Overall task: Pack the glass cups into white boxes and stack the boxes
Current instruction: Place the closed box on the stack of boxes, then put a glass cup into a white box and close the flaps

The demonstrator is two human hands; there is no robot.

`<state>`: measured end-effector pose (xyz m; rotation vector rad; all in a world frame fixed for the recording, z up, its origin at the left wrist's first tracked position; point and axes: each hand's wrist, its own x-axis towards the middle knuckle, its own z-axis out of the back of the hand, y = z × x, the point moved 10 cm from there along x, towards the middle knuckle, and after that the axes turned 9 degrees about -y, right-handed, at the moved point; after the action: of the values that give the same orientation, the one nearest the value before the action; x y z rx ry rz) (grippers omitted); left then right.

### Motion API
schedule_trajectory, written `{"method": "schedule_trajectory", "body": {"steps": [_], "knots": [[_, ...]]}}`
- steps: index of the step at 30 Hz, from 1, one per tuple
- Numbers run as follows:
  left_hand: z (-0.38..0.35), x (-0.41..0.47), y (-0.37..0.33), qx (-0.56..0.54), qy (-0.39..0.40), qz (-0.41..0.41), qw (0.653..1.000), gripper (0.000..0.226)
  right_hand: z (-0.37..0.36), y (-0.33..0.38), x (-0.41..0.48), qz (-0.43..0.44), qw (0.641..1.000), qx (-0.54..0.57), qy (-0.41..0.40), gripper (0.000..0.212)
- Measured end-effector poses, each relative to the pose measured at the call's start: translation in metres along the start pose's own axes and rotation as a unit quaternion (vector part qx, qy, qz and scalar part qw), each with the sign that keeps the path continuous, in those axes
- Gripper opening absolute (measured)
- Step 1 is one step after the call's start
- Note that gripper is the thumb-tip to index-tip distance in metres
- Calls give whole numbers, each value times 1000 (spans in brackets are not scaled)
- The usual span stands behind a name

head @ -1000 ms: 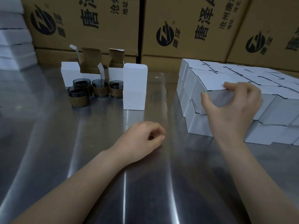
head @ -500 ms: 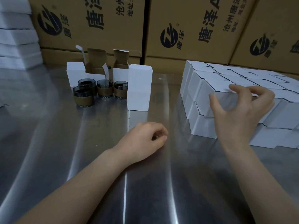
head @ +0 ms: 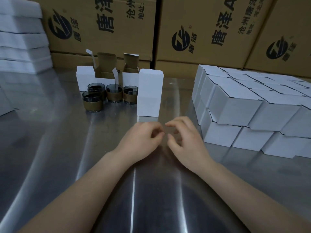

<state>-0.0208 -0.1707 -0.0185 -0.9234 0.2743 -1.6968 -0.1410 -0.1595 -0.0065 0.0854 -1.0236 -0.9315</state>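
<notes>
Nearest us, our left grip and right grip hover close together over the steel surface, fingers loosely curled, holding nothing. Just beyond stands a tall white box, its flap upright, and left of it four glass cups wait unpacked before two open boxes. Off to the right, a two-layer stack of closed boxes tells us most of the packing looks done; we judge these four cups remain to be boxed and stacked.
</notes>
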Motion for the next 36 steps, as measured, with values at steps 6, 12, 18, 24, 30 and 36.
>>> {"method": "schedule_trajectory", "body": {"steps": [6,12,18,24,30,36], "knots": [[24,8,31,7,-62,69,996,14,-28,-19,0,-41,992,-55,102,38],[68,13,53,70,-204,97,972,21,-36,-17,-2,-16,984,-114,140,21],[100,18,93,209,-246,166,932,53,-34,-17,-3,-20,985,-87,149,20],[101,29,124,249,-188,211,926,69,-32,-25,-3,-60,985,-57,149,40],[104,36,137,222,-210,217,927,45,-32,-22,-2,-57,985,-58,151,42],[107,30,137,193,-252,227,921,38,-32,-19,-2,-57,984,-60,159,43]]}}
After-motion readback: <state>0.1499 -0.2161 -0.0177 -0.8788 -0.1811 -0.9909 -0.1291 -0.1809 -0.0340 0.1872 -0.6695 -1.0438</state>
